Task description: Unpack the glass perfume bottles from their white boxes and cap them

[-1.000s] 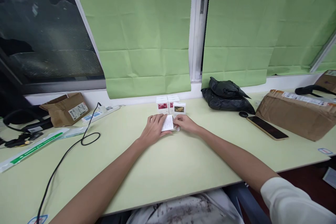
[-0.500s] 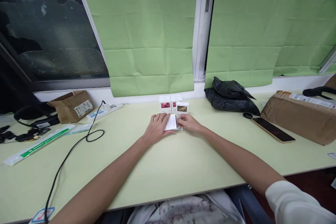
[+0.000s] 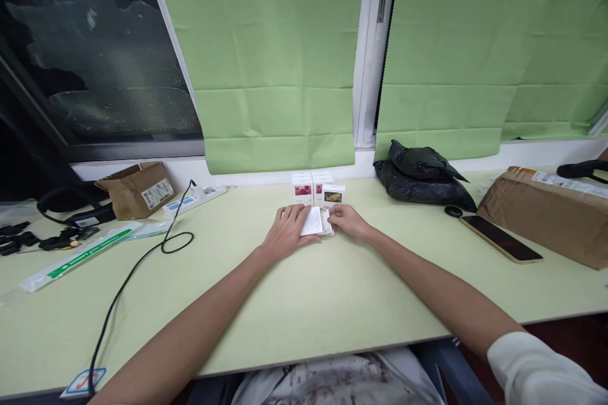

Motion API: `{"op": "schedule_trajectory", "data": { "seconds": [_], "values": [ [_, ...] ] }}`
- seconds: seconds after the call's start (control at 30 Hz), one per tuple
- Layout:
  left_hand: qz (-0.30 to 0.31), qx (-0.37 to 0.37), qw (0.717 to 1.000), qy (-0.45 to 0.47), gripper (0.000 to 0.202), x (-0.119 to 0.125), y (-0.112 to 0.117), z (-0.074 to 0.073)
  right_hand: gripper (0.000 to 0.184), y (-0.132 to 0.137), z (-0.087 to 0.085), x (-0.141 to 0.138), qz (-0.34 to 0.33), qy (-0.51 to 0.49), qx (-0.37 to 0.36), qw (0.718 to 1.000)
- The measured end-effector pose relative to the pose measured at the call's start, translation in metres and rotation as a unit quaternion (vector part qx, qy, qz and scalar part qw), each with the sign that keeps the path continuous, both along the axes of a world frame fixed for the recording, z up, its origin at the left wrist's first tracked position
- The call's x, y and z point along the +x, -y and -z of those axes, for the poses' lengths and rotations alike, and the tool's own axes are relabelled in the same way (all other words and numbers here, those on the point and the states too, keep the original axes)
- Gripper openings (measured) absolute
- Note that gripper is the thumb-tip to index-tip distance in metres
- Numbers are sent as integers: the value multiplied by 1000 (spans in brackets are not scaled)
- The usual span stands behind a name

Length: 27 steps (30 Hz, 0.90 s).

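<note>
A small white box (image 3: 312,221) with fine print on its upper face lies on the table in front of me. My left hand (image 3: 285,231) is closed on its left side, the thumb along the near edge and the fingers over the far side. At the right end a white inner part (image 3: 326,223) shows past the printed face. There the fingers of my right hand (image 3: 348,220) are pinched together; exactly what they grip is hidden. Just behind stand several small white boxes, some with red pictures (image 3: 303,191) and one with a yellowish picture (image 3: 334,195).
On the right are a black plastic bag (image 3: 422,174), a phone (image 3: 501,238), a round black object (image 3: 453,211) and a brown carton (image 3: 546,215). To the left are an open cardboard box (image 3: 137,190), a power strip (image 3: 194,200), a black cable (image 3: 128,291) and a long plastic packet (image 3: 80,256).
My right hand has shifted slightly right relative to the printed box, and more of the white inner part shows at that end. My left hand keeps its hold. The view has turned slightly left.
</note>
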<state>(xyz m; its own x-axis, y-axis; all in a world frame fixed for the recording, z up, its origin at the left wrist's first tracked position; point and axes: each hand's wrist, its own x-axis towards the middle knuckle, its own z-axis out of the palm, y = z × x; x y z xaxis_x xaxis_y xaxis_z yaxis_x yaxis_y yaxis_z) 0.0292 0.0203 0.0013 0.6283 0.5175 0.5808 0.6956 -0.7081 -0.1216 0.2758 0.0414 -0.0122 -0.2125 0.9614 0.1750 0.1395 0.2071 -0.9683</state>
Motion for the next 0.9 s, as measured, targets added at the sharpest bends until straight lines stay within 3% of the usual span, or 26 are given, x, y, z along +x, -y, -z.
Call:
{"op": "schedule_trajectory", "data": {
  "seconds": [0.17, 0.43, 0.63, 0.9],
  "values": [
    [3, -3, 1000, 7, 84, 0, 1, -1, 20, 2, 3, -5, -7, 11, 15, 1000],
    [3, -5, 1000, 4, 83, 0, 1, -2, 34, -3, 5, -4, -42, -22, -34, 998],
    [3, -20, 1000, 6, 82, 1, -1, -1, 32, -2, -5, 4, -46, 23, -50, 997],
    [2, -30, 1000, 2, 81, 1, -1, -1, 16, 0, -13, 13, -54, 55, -89, 993]
  ]
}}
